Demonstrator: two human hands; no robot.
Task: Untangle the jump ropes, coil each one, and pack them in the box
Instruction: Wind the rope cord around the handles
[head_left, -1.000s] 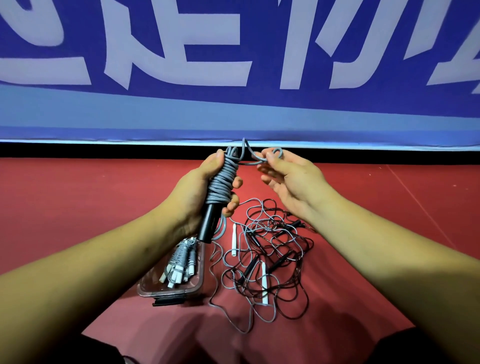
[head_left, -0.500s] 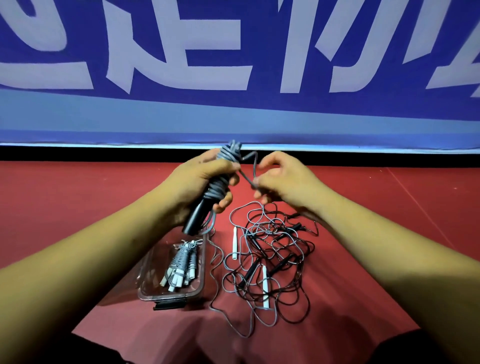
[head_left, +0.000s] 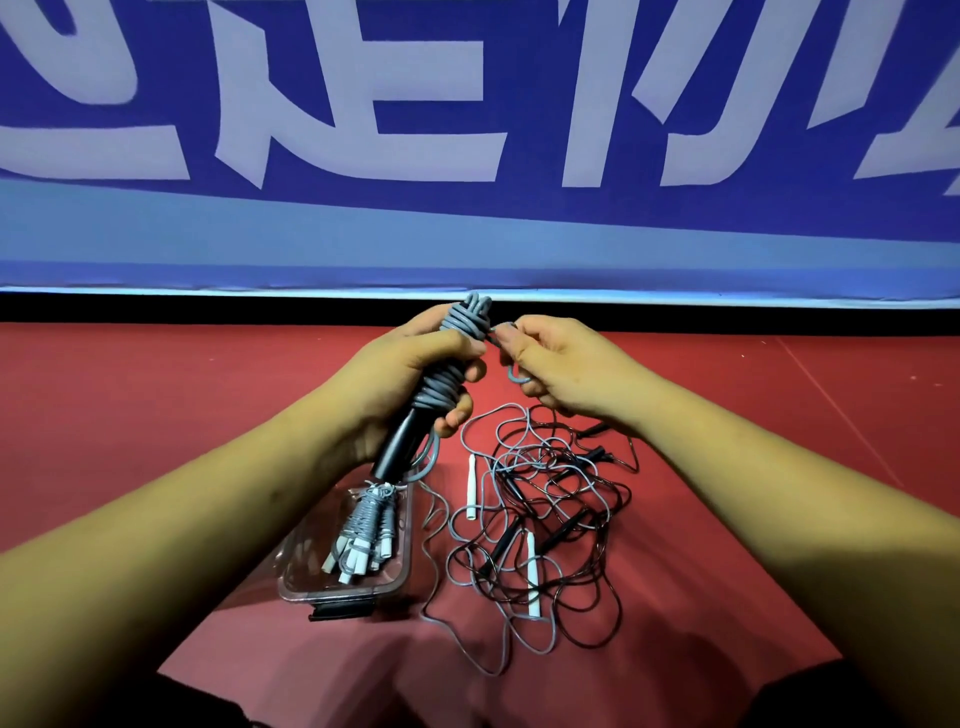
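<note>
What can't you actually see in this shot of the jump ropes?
Head view only:
- Middle of the gray coiled rope: covered by the left hand.
- The rope end: mostly buried in the right hand fingers.
- The tangle: rope count unclear, cords cross too much.
- The box, far-left corner: behind the left forearm.
- The banner lettering: cut by the top edge.

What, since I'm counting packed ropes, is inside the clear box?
Coiled grey ropes with white handles lie bundled inside the box. How many is unclear: they overlap, and the left forearm covers the box's left side.
</note>
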